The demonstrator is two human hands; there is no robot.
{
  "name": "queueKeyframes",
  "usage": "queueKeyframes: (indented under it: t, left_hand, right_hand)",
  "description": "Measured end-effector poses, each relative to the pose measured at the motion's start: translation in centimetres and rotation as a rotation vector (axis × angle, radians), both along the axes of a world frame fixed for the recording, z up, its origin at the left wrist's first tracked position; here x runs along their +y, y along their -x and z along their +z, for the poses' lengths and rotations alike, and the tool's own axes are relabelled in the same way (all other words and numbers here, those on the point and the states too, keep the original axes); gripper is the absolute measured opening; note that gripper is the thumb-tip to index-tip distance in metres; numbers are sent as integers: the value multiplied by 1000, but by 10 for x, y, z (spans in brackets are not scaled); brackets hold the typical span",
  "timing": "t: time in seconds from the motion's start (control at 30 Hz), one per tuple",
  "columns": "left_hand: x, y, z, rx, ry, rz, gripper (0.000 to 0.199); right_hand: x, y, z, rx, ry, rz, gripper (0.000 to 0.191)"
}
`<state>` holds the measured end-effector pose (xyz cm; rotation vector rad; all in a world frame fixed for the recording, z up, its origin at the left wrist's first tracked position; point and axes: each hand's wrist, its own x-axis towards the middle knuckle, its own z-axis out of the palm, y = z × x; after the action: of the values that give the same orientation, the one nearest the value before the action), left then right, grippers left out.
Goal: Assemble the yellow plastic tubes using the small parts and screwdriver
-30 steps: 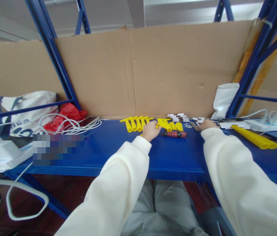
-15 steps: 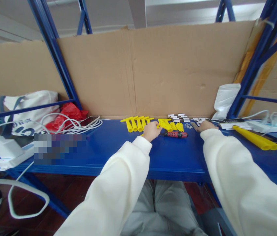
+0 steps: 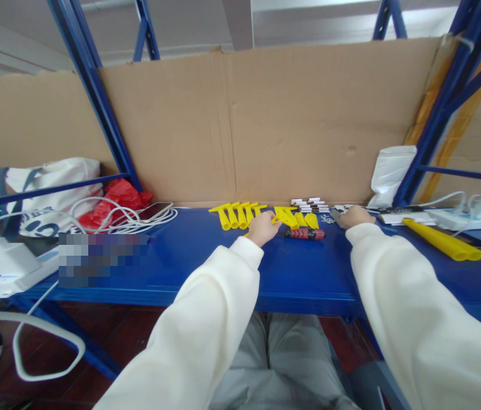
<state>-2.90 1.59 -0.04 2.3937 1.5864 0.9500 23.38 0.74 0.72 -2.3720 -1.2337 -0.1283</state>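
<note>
My left hand (image 3: 264, 228) is closed on a yellow plastic part (image 3: 282, 217), whose flat end sticks out past the fingers. Just in front of it lies a screwdriver (image 3: 305, 234) with a red and black handle. Left of that hand stands a row of yellow T-shaped plastic handles (image 3: 234, 217); smaller yellow pieces (image 3: 311, 221) lie to its right. My right hand (image 3: 357, 216) reaches down to the table among flat white-and-grey pieces, fingers bent and partly hidden. A small greyish piece (image 3: 338, 218) shows at its fingertips. Tiny silvery parts (image 3: 326, 218) are scattered beside it.
Behind the small parts lie black-and-white strips (image 3: 309, 204). Two long yellow tubes (image 3: 445, 241) rest at the right, near a white power strip (image 3: 471, 219). White cables (image 3: 155, 219), a red bag (image 3: 124, 196) and a tote (image 3: 61, 185) sit at the left. Cardboard (image 3: 291, 125) closes the back.
My right hand has shifted very slightly left among the flat pieces. My left hand keeps its place with the yellow part.
</note>
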Motion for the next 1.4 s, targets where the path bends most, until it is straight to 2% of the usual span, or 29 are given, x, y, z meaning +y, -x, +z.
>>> queueKeyframes:
  t: [0.1, 0.17, 0.27, 0.4, 0.57, 0.63, 0.97, 1.1, 1.27, 1.4]
  left_hand:
    - [-1, 0, 0, -1, 2, 4, 22]
    - [-1, -1, 1, 6, 7, 3, 22]
    - [-2, -1, 2, 36, 19, 13, 23]
    - [-1, -2, 1, 69, 26, 28, 27]
    - [0, -3, 1, 54, 26, 14, 29]
    - [1, -3, 1, 41, 21, 9, 29]
    - [6, -3, -4, -15, -32, -15, 28]
    - [7, -2, -6, -9, -78, -56, 35]
    - [4, 2, -3, 120, -169, -188, 41]
    - [-2, 4, 2, 239, -155, -166, 43]
  right_hand:
    - [1, 0, 6, 22, -62, 23, 36]
    - [2, 4, 10, 42, -120, 99, 28]
    - [6, 18, 13, 96, -230, 298, 22]
    - [12, 51, 9, 245, -321, 605, 16]
    - [13, 82, -1, 447, -302, 790, 18]
    - [12, 85, -4, 473, -303, 802, 19]
    - [10, 87, -6, 443, -321, 697, 22]
    - [10, 87, -6, 424, -311, 685, 22]
    - [14, 86, -9, 427, -334, 701, 22]
    - [14, 86, -9, 462, -349, 722, 24]
